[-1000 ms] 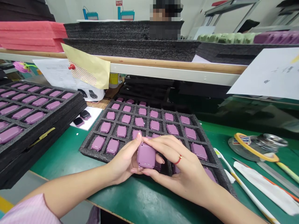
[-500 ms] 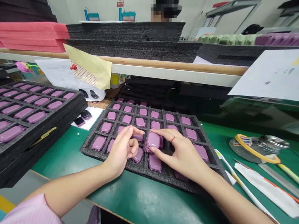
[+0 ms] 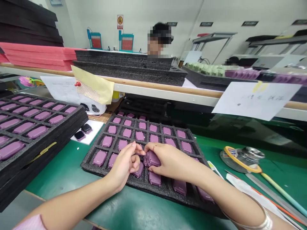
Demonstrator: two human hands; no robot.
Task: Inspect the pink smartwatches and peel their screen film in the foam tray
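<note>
A black foam tray [image 3: 92, 150] with a grid of pockets lies on the green mat in front of me, most pockets holding a purple watch case. My right hand [image 3: 168, 161] is curled over one purple case [image 3: 151, 158] above the tray's middle, fingers gripping it. My left hand [image 3: 124, 163] hovers just left of it, fingers bent and pinched together near the same case, over a tilted purple case [image 3: 138, 171]. Whether the left fingers hold anything is hidden.
A second foam tray [image 3: 72, 119] full of purple cases sits stacked at the left. Two dark-faced watches [image 3: 82, 132] lie on a white sheet. A tape roll [image 3: 241, 155], a metal dish and long tools lie at the right. A person sits behind the shelf.
The purple case went from near the front edge, held in both hands, to the tray's middle under my right hand. My left hand let go and curled. The view tilted upward.
</note>
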